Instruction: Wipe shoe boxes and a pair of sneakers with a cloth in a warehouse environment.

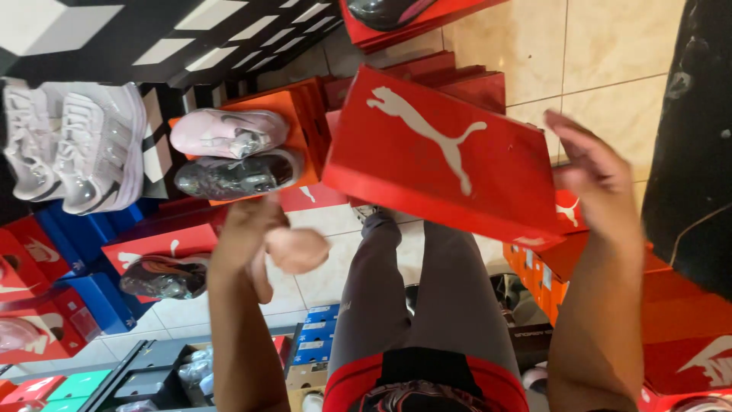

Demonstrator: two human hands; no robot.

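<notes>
Right hand (pixel 591 172) on red shoebox (pixel 442 156)

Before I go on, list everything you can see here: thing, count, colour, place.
Large shoebox: 1, red, centre, touching the right hand.
Pink shoe: 1, on an orange box, upper left.
Dark shoe: 1, just below the pink one.
White sneakers: 2, far left.
Blue boxes: several, lower left.
Tiled floor: beige, upper right.
Grey trousers: the person's, centre bottom.
Left hand: holds nothing visible.
Right hand: open at the large shoebox's edge.
</notes>
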